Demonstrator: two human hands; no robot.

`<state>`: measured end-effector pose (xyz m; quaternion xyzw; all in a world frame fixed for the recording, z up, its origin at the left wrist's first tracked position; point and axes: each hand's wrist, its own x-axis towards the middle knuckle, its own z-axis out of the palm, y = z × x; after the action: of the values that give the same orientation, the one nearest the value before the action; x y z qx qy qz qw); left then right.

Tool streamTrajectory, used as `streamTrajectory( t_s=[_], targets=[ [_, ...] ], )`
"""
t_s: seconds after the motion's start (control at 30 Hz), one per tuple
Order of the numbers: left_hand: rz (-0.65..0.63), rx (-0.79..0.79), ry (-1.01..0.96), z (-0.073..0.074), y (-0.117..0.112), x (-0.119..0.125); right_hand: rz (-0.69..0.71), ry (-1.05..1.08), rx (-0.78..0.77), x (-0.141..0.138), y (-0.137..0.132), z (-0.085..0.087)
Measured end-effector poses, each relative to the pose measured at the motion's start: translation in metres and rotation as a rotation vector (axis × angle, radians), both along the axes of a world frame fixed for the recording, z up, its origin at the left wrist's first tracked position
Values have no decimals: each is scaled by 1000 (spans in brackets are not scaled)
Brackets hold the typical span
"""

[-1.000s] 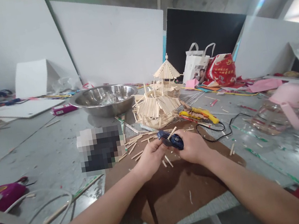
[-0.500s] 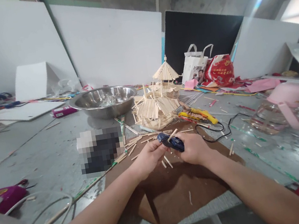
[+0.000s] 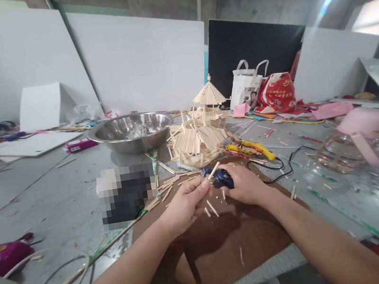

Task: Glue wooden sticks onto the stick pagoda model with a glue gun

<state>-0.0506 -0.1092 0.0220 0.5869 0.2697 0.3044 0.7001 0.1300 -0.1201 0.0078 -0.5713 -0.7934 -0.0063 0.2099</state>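
Note:
My right hand [image 3: 244,183] is closed around a small dark blue cutter [image 3: 220,178]. A short wooden stick [image 3: 213,170] pokes up out of the cutter's jaws. My left hand [image 3: 185,203] pinches at the near end of that stick, thumb and fingers together. Both hands hover over a brown board [image 3: 222,237] littered with cut stick pieces [image 3: 211,208]. Just beyond them stands a pagoda model made of sticks [image 3: 200,133].
A steel bowl [image 3: 133,131] sits behind left of the model. A yellow glue gun [image 3: 251,146] with a black cord [image 3: 280,168] lies to the right. A glass jar [image 3: 337,152], bags [image 3: 268,91], a magenta tool [image 3: 7,252] and white foam boards surround the grey table [image 3: 51,202].
Both hands with the cutter and stick have shifted slightly away from me toward the model; the camera tilted up a little. The grips are unchanged.

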Motion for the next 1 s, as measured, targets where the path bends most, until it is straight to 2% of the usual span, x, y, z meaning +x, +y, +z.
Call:
streamTrajectory(
  t_s=[0.1, 0.2, 0.27, 0.43, 0.57, 0.67, 0.8, 1.0],
  targets=[
    [66, 67, 51, 1, 4, -2, -91, -115, -11, 6, 6, -5],
    [238, 332, 206, 1, 9, -2, -124, -184, -75, 8, 10, -12],
    [310, 513, 321, -1, 12, -2, -115, -201, -92, 8, 11, -16],
    [353, 772, 713, -8, 14, -4, -67, -154, 13, 7, 10, -11],
    [355, 867, 969, -8, 12, -3, -64, 29, 255, 4, 3, -1],
    [324, 924, 1074, -6, 9, -1, 16, 55, 376, -2, -1, 1],
    [281, 981, 1173, -7, 5, 2, 135, -14, 334, -11, -4, -2],
    [246, 1026, 1220, -13, 3, 3, 110, -119, 208, -17, -6, -3]
  ],
)
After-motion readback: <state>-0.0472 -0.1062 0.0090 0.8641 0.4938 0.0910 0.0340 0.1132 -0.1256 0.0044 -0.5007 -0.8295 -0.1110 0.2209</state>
